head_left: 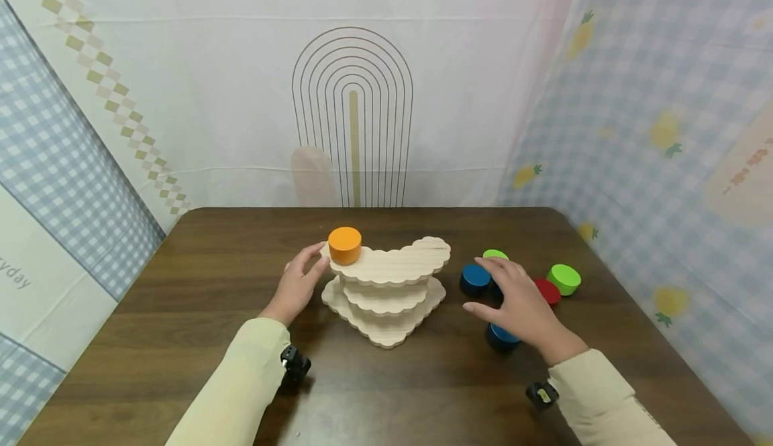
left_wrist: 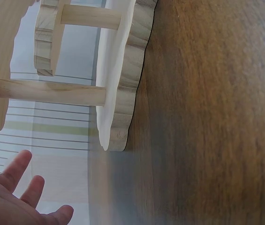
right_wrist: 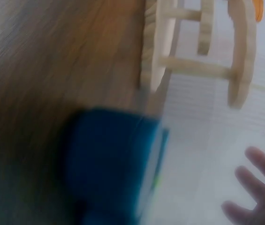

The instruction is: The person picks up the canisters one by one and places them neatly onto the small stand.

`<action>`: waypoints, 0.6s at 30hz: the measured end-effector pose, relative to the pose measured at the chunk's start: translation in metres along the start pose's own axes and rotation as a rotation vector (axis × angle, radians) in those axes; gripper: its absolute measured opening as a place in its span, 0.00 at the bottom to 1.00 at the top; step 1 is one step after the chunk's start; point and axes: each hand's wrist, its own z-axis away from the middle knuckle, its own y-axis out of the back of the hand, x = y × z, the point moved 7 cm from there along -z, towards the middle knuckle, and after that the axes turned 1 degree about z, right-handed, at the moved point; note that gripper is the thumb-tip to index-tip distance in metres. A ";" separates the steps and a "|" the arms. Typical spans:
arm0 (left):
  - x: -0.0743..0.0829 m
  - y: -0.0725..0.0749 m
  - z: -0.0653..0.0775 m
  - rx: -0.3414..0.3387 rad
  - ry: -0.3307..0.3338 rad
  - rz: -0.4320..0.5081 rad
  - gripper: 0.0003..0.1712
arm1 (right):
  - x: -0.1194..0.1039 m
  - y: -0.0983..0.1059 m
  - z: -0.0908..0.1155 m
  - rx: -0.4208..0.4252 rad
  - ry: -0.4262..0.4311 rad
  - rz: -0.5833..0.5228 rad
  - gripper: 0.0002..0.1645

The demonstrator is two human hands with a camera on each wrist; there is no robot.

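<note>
A tiered pale wooden stand (head_left: pixel 389 268) with scalloped edges and dowel posts (left_wrist: pixel 50 92) stands mid-table. On the left end of its top tier rests an orange cylinder (head_left: pixel 345 245). Beside that end is my left hand (head_left: pixel 296 285), thumb and forefinger at the tier's edge, the other fingers (left_wrist: pixel 33 191) spread loosely. Over the coloured cylinders on the right hovers my right hand (head_left: pixel 522 305), fingers spread and nothing held. Beneath and around it are blue cylinders (head_left: pixel 475 280), a red cylinder (head_left: pixel 547 292) and green cylinders (head_left: pixel 564 280), some partly hidden by the hand.
The brown wooden table (head_left: pixel 398 399) ends at a back edge against a patterned cloth (head_left: pixel 241 97). A blue cylinder (right_wrist: pixel 113 164) looms blurred close to the right wrist camera. Each wrist carries a small black camera (head_left: pixel 296 363).
</note>
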 end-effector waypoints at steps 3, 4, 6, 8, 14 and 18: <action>0.000 0.000 -0.001 0.003 0.001 -0.002 0.31 | 0.010 0.003 0.006 -0.015 -0.026 0.010 0.49; -0.001 0.000 -0.001 0.002 0.001 -0.003 0.31 | 0.013 0.003 0.008 -0.021 -0.036 0.014 0.50; -0.001 0.000 0.000 0.005 0.002 -0.003 0.31 | 0.018 0.005 0.011 -0.034 -0.054 0.026 0.50; 0.000 0.000 -0.001 0.006 0.002 -0.003 0.31 | 0.023 0.007 0.014 -0.044 -0.070 0.046 0.51; 0.000 0.000 -0.003 0.004 -0.002 -0.012 0.31 | 0.033 0.010 0.024 -0.065 -0.103 0.070 0.54; -0.001 0.000 -0.002 0.001 0.006 -0.017 0.31 | 0.038 0.007 0.030 -0.091 -0.132 0.080 0.56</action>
